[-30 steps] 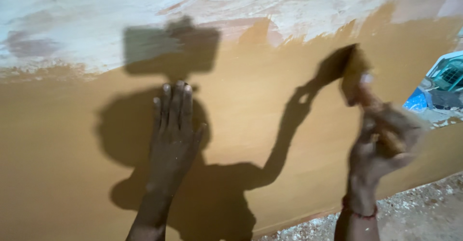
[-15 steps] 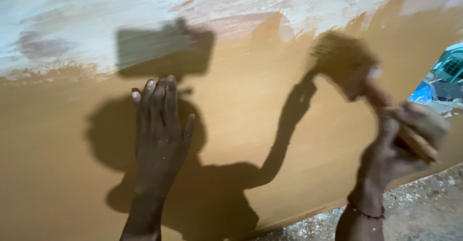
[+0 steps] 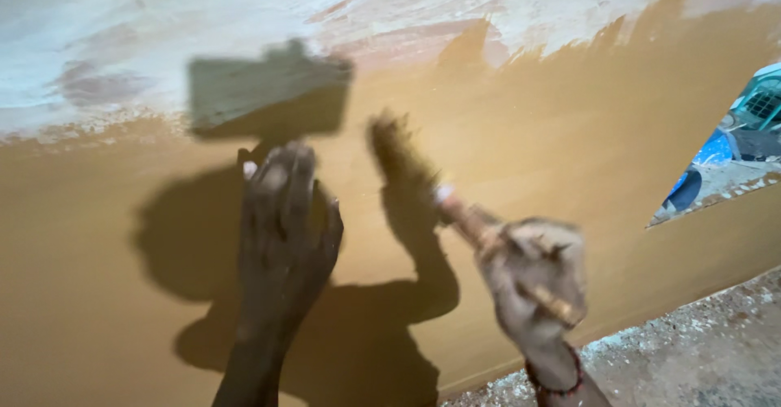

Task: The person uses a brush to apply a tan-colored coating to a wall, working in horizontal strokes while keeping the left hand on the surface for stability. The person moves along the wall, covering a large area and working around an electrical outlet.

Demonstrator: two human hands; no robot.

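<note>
Head view, looking down along a wall point(image 3: 569, 138). Lower and middle part of the wall coated in ochre-brown paint; upper band point(image 3: 163, 24) bare, whitish and patchy, with a ragged paint edge running between the two.

Left hand point(image 3: 285, 228): open flat, fingers together and pointing up, palm pressed against the painted surface left of centre. It holds nothing.

Right hand point(image 3: 533, 281): closed in a fist round the wooden handle of a paintbrush point(image 3: 439, 191); handle end sticks out below the fist at the near right. Skin of this hand smeared with pale paint. A beaded bracelet point(image 3: 553, 378) sits on the wrist.

Paintbrush: angled up and to the left from the right hand, bristles point(image 3: 390, 142) motion-blurred, at the painted wall just right of the left hand's fingertips. Whether the bristles touch the wall cannot be told through the blur.

Shadows of both arms and of the head-worn rig point(image 3: 268, 89) fall dark on the wall behind the hands.

Near right: rough, gravelly ground point(image 3: 700, 350) at the wall's foot. Far right: an opening point(image 3: 732, 146) showing blue and teal objects, too small to identify.
</note>
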